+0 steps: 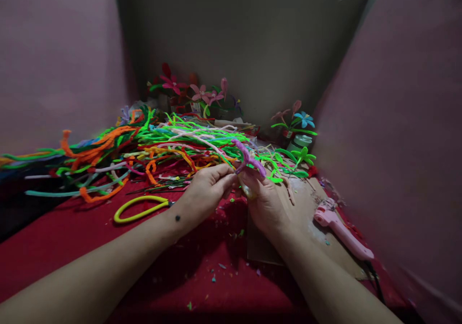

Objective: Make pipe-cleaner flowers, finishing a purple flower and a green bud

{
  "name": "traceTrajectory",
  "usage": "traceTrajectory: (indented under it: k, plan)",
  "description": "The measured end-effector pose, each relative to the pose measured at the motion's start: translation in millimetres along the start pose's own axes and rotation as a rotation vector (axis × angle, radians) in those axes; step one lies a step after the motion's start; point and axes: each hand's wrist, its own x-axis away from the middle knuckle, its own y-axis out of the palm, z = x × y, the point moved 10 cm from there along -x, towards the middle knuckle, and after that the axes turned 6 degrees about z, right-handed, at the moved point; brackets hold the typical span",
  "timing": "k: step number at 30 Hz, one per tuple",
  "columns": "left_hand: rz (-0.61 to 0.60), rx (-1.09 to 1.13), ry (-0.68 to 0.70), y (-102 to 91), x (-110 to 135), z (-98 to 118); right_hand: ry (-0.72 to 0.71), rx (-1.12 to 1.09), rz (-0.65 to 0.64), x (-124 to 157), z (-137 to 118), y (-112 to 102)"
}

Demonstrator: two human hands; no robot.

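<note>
Both my hands meet over the red cloth at the middle of the view. My left hand [206,188] pinches one end of a purple pipe cleaner [247,156], its fingers closed. My right hand [264,200] grips the same purple pipe cleaner from the other side, fingers curled round it, with a small pale piece showing under the thumb. The pipe cleaner is bent into a loop that rises above my fingers. Just behind my hands lies a big heap of loose pipe cleaners [151,146] in green, orange, pink and white.
Yellow-handled scissors [141,207] lie left of my left wrist. A pink glue gun [341,230] rests on a cardboard sheet [306,208] at the right. Finished pipe-cleaner flowers [202,93] stand at the back, others [298,119] at the back right. Walls close in on both sides.
</note>
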Motion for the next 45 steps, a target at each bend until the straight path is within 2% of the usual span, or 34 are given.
traceTrajectory:
  k: [5,9,13,17,22,24,27,29,32,35,39,45]
  plan:
    - [-0.095,0.317,-0.241,12.2,3.9,-15.8,-0.014,-0.013,-0.006,-2.4,-0.7,-1.8]
    - [-0.162,0.525,-0.349,21.4,6.6,-24.9,0.029,-0.057,-0.027,-2.8,2.3,1.7]
    - [-0.262,0.66,-0.407,29.6,8.8,-26.2,0.061,-0.132,-0.063,-4.7,7.6,4.7]
    - [-0.384,0.732,-0.438,35.8,13.4,-24.4,0.098,-0.164,-0.153,-2.1,8.1,12.4]
    - [-0.434,0.734,-0.446,36.8,16.7,-23.5,0.132,-0.153,-0.218,1.1,6.5,17.9]
    - [-0.416,0.681,-0.42,36.2,16.2,-21.5,0.113,-0.174,-0.225,-0.4,5.5,18.7]
    - [-0.277,0.47,-0.31,26.6,10.1,-18.2,0.077,-0.187,-0.161,-4.7,7.3,13.2]
    - [-0.134,0.241,-0.154,13.8,4.7,-10.5,0.052,-0.154,-0.094,-6.4,9.2,6.8]
    - [0.059,-0.133,0.154,-1.6,4.2,10.2,-0.014,-0.068,-0.03,-5.1,5.8,0.5]
    - [0.142,-0.372,0.353,-3.6,9.6,21.0,-0.07,-0.015,-0.019,-1.8,-0.4,-0.1]
    - [0.14,-0.434,0.391,-2.4,10.3,21.0,-0.059,-0.023,-0.051,0.0,0.5,3.0]
    - [0.121,-0.326,0.359,-3.0,9.1,22.8,-0.061,-0.007,-0.029,-2.6,4.9,-1.3]
